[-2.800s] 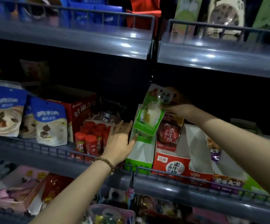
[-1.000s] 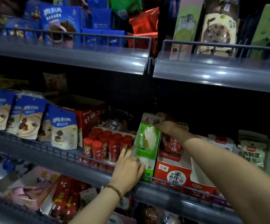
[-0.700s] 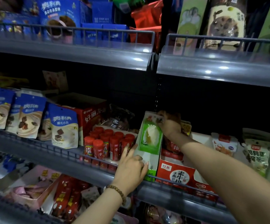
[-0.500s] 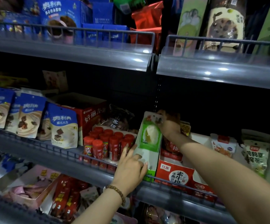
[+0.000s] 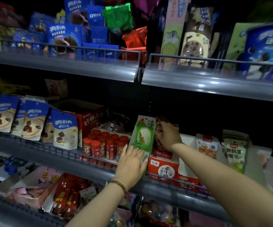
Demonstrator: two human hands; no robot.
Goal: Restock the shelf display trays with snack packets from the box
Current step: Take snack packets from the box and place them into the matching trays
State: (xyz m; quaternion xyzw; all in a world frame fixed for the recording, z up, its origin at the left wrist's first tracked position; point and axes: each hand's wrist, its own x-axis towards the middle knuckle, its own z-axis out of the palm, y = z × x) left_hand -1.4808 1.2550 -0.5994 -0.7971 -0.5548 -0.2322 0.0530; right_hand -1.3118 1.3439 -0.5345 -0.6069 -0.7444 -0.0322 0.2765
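Head: red tubes [image 5: 106, 145] beside green packet [image 5: 144, 136]

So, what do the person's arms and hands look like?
The left forearm and right forearm are bare, no sleeve in view. A bracelet of small round brown beads circles the left wrist. Neither the left hand nor the right hand wears a glove.

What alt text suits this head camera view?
A person's right hand grips the edge of a green-and-white plastic snack packet standing in a white cardboard display tray; the flat left hand presses the tray's front, beside small red canisters on a grey metal shelf.
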